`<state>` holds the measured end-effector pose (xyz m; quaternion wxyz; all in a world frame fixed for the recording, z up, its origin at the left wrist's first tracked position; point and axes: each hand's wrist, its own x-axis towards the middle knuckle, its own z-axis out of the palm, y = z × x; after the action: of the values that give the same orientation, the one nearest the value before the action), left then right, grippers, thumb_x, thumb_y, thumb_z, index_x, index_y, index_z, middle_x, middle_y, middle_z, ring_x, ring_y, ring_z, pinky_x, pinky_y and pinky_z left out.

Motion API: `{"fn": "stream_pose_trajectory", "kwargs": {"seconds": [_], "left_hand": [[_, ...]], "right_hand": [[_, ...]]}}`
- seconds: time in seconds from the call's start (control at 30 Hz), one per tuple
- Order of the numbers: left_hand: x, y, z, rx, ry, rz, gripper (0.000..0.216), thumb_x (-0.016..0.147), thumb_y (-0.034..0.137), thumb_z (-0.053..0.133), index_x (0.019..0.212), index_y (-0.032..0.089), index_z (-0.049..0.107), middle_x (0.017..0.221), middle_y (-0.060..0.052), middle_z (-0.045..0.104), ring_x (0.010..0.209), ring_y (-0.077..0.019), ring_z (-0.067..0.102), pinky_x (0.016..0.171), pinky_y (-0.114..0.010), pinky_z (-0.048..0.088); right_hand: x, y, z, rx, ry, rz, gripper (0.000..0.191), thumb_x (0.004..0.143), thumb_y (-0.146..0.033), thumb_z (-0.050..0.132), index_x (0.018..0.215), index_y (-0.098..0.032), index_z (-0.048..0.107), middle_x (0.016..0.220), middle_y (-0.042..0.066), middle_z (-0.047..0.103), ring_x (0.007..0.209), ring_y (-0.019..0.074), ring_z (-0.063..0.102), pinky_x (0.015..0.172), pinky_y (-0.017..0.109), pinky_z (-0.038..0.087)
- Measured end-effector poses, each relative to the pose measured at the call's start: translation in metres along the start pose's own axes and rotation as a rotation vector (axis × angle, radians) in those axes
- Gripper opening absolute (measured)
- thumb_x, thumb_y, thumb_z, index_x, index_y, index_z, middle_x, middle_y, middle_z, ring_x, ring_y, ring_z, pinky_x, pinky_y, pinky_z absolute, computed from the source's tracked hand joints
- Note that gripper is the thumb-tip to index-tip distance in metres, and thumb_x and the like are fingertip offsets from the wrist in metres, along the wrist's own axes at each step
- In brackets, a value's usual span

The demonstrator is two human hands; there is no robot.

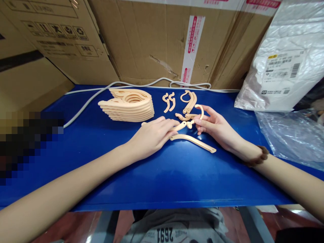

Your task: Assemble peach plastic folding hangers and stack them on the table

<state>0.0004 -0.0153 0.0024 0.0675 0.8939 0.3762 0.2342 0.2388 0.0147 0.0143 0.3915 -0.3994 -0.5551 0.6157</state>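
My left hand (153, 136) is closed over a beige plastic hanger arm (180, 127), whose end sticks out past the fingers. Between the thumb and fingers of my right hand (217, 126) is a curved beige hanger hook (202, 113). The hook's base is close to the tip of that arm; whether they touch I cannot tell. A second, curved hanger arm (196, 141) lies just in front, one end by my left fingertips. Behind my right fingers, more loose hanger pieces (184, 117) are partly hidden.
A neat stack of beige hangers (126, 111) stands left of centre on the blue table (162, 182). Small curved pieces (169, 102) and more arms with a hook (191, 102) lie behind. A white cable (111, 86), cardboard boxes (146, 40) and a white parcel bag (280, 67) line the back.
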Motion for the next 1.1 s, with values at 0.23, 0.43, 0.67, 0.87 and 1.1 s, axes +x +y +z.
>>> {"fn": "stream_pose_trajectory", "kwargs": {"seconds": [0.23, 0.43, 0.67, 0.87, 1.1], "left_hand": [[-0.0006, -0.0012, 0.0003, -0.005, 0.024, 0.066, 0.023, 0.102, 0.026, 0.040, 0.112, 0.014, 0.056, 0.099, -0.006, 0.064, 0.089, -0.0194, 0.055, 0.073, -0.028, 0.042], [-0.0016, -0.0017, -0.0010, -0.020, 0.037, 0.110, 0.022, 0.102, 0.024, 0.042, 0.114, 0.013, 0.056, 0.098, -0.007, 0.063, 0.089, -0.0191, 0.053, 0.077, -0.028, 0.043], [-0.0017, -0.0020, -0.0003, -0.056, 0.016, 0.158, 0.021, 0.102, 0.025, 0.042, 0.113, 0.014, 0.057, 0.097, -0.006, 0.063, 0.087, -0.0176, 0.052, 0.080, -0.027, 0.042], [-0.0024, 0.0005, -0.0012, -0.094, 0.020, 0.118, 0.021, 0.102, 0.026, 0.042, 0.112, 0.014, 0.056, 0.098, -0.006, 0.062, 0.088, -0.0173, 0.052, 0.080, -0.026, 0.042], [-0.0011, 0.0004, -0.0020, -0.081, 0.024, 0.116, 0.021, 0.102, 0.026, 0.042, 0.114, 0.014, 0.055, 0.099, -0.006, 0.063, 0.088, -0.0169, 0.055, 0.079, -0.027, 0.042]], "right_hand": [[0.0003, 0.0018, -0.0024, -0.042, -0.055, -0.010, 0.056, 0.078, -0.029, 0.075, 0.127, -0.023, 0.048, 0.085, -0.002, 0.066, 0.062, 0.0078, 0.057, 0.058, 0.023, 0.051], [0.0006, 0.0030, -0.0043, -0.051, -0.089, -0.025, 0.053, 0.080, -0.028, 0.073, 0.127, -0.023, 0.048, 0.085, -0.003, 0.066, 0.062, 0.0074, 0.057, 0.059, 0.022, 0.050], [0.0000, 0.0059, -0.0051, -0.071, -0.116, -0.064, 0.044, 0.082, -0.029, 0.072, 0.122, -0.024, 0.054, 0.080, -0.004, 0.065, 0.062, 0.0087, 0.057, 0.061, 0.025, 0.053], [0.0016, 0.0058, -0.0066, -0.061, -0.120, -0.051, 0.046, 0.082, -0.029, 0.073, 0.123, -0.023, 0.053, 0.080, -0.004, 0.065, 0.061, 0.0081, 0.057, 0.059, 0.024, 0.052], [0.0006, 0.0040, -0.0051, -0.056, -0.120, -0.075, 0.044, 0.082, -0.028, 0.073, 0.122, -0.023, 0.055, 0.081, -0.003, 0.065, 0.061, 0.0078, 0.056, 0.060, 0.024, 0.052]]}}
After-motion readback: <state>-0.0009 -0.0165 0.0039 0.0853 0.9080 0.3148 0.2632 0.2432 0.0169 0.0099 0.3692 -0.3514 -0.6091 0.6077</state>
